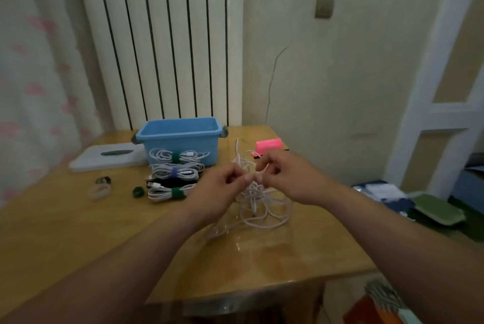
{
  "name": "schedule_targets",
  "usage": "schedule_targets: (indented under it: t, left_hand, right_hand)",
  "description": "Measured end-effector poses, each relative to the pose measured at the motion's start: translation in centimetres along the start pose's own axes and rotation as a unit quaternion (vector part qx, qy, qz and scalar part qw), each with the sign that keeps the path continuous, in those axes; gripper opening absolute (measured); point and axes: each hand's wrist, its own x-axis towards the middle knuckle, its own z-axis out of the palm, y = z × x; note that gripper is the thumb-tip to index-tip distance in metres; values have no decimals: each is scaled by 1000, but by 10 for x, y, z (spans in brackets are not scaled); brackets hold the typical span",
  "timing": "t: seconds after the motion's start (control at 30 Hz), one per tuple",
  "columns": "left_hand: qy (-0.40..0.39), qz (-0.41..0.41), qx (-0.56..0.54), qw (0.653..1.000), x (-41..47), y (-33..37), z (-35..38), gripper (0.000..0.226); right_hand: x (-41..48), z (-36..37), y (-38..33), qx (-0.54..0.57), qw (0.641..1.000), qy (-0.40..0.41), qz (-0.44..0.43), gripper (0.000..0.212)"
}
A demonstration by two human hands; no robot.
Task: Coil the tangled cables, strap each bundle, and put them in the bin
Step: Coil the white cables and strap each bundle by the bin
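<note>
A tangle of white cables (258,208) lies on the wooden table (78,232), partly lifted between my hands. My left hand (222,190) pinches a strand of it, and my right hand (285,177) pinches another strand close beside. Several strapped bundles sit in front of the blue bin (180,137): one with a green strap (178,156), one with a blue strap (175,171), a black one (170,182) and another green-strapped one (170,192). The inside of the bin is hidden from here.
A loose green strap roll (138,192) and other small rolls (100,188) lie left of the bundles. A white lid (104,157) sits behind them, left of the bin. A pink object (268,146) stands at the back right. The table's front edge is near.
</note>
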Motion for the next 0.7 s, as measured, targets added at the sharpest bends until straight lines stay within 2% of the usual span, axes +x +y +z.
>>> schedule_targets:
  t: [0.1, 0.17, 0.2, 0.27, 0.33, 0.4, 0.47, 0.5, 0.53, 0.57, 0.63, 0.7]
  left_hand:
    - [125, -39, -48, 990, 2, -5, -15, 27]
    - [161, -82, -79, 980, 5, -11, -26, 29]
    - [148, -92, -54, 983, 5, -14, -28, 28]
    - [126, -76, 64, 987, 5, -17, -25, 27]
    - [134, 7, 159, 978, 4, -3, -21, 49]
    - [74, 88, 172, 978, 8, 22, -19, 60]
    - [0, 103, 136, 985, 14, 47, -19, 35]
    - [0, 88, 100, 991, 17, 54, -22, 19]
    - [19, 66, 62, 996, 22, 55, -28, 17]
    - [52, 38, 33, 997, 26, 55, -35, 24]
    - [144, -27, -63, 987, 33, 49, -55, 30]
    - [256, -98, -236, 932, 38, 44, -78, 22]
  right_hand:
    - [-8, -23, 9, -62, 997, -41, -2, 13]
    - [-11, -39, 15, -32, 999, 6, 15, 20]
    - [-11, -45, 16, -18, 999, 33, 18, 22]
    - [-9, -50, 8, 5, 998, 61, 14, 24]
    - [-3, -47, -11, -15, 998, 53, -10, 25]
    - [6, -39, -37, -61, 996, 40, -43, 20]
    - [14, -32, -59, -41, 995, 55, -70, 11]
    - [16, -29, -65, 5, 994, 86, -62, 6]
    - [17, -24, -67, 60, 989, 126, -45, 5]
    - [18, -18, -65, 100, 980, 168, -21, 17]
    - [10, 5, -59, 58, 981, 186, 5, 50]
    - [-2, 42, -53, -47, 995, 83, 17, 85]
